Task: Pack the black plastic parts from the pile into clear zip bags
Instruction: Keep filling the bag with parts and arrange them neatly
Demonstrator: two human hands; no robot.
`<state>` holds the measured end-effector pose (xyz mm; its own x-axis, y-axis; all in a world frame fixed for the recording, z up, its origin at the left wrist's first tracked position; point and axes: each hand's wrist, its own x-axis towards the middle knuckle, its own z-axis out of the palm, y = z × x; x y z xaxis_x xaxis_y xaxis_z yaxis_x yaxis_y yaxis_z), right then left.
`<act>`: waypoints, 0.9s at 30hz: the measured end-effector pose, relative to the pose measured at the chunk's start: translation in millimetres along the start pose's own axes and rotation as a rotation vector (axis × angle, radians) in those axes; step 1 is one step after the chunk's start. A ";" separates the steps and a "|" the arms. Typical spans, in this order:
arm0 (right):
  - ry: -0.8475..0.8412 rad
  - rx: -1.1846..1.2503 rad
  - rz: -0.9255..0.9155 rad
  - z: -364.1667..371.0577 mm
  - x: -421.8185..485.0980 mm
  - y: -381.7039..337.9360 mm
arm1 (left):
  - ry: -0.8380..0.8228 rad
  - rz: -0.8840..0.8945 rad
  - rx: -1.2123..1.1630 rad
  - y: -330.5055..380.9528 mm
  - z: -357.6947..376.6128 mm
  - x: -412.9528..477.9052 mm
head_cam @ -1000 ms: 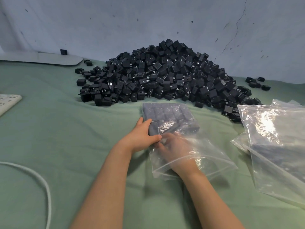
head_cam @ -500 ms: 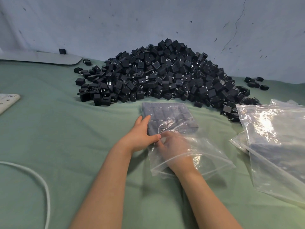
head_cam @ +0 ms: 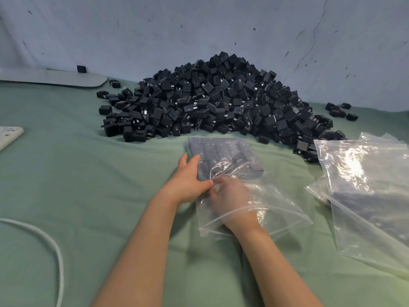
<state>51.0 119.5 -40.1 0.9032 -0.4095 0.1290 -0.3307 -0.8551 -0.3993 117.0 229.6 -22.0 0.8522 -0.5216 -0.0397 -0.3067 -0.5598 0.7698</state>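
A big pile of black plastic parts (head_cam: 221, 100) lies against the back wall. In front of it is a clear zip bag (head_cam: 285, 209) with rows of black parts (head_cam: 223, 151) packed flat in its far end. My left hand (head_cam: 188, 180) grips the bag's left side from outside, fingers along the packed block and thumb on its near edge. My right hand (head_cam: 232, 198) is inside the bag through its open mouth. It looks blurred through the plastic, with the fingers reaching to the near row of parts.
More clear zip bags (head_cam: 365, 185) lie stacked at the right, dark parts showing through the lower one. A few stray parts (head_cam: 340, 110) sit at the far right. A white cable (head_cam: 55, 251) curves at the near left, and a white power strip (head_cam: 8, 135) lies at the left edge on the green cloth.
Hardly anything has moved. Both hands stay at the bag, and the right hand's fingers shift slightly inside it against the near row.
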 end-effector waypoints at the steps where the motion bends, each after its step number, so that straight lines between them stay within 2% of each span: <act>1: -0.027 -0.030 -0.028 -5.6 -5.4 -0.1 | 0.000 -0.005 -0.010 0.1 0.0 0.1; 3: -0.105 -0.059 -0.130 -21.0 -24.9 3.7 | 0.019 -0.009 -0.021 0.1 0.7 0.5; 6: -0.314 0.028 -0.350 -56.0 -66.9 14.6 | 0.072 -0.009 0.015 1.0 4.5 1.7; 8: -0.443 0.064 -0.378 -86.7 -85.4 19.8 | 0.059 -0.012 0.087 2.0 8.3 1.2; 10: -0.481 0.215 -0.341 -113.2 -88.7 19.6 | 0.020 -0.020 0.167 2.0 10.8 -0.1; 11: -0.424 0.323 -0.331 -120.9 -84.1 18.2 | 0.004 -0.024 0.200 1.6 11.0 -0.8; 13: -0.191 0.450 -0.287 -122.6 -64.1 15.9 | -0.021 -0.033 0.229 1.6 10.1 -2.1; 15: 0.040 0.390 -0.168 -107.4 -30.3 19.6 | -0.021 -0.045 0.220 2.4 8.5 -3.5; 16: 0.098 0.311 -0.085 -96.8 -14.2 23.3 | -0.011 -0.058 0.204 3.6 7.9 -4.0; 18: 0.103 0.202 0.047 -73.2 10.6 37.7 | 0.021 -0.091 0.122 7.3 6.6 -3.6; 21: 0.082 0.173 0.119 -46.7 22.3 55.9 | 0.070 -0.121 -0.049 15.1 9.0 -1.9; 27: 0.128 0.165 0.129 -36.2 25.0 61.0 | 0.057 -0.140 0.020 23.2 25.8 -3.0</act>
<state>43.5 45.6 -28.3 0.8110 -0.5577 0.1768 -0.3823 -0.7339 -0.5615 96.4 201.6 -20.4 0.9098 -0.4005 -0.1087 -0.1914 -0.6374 0.7464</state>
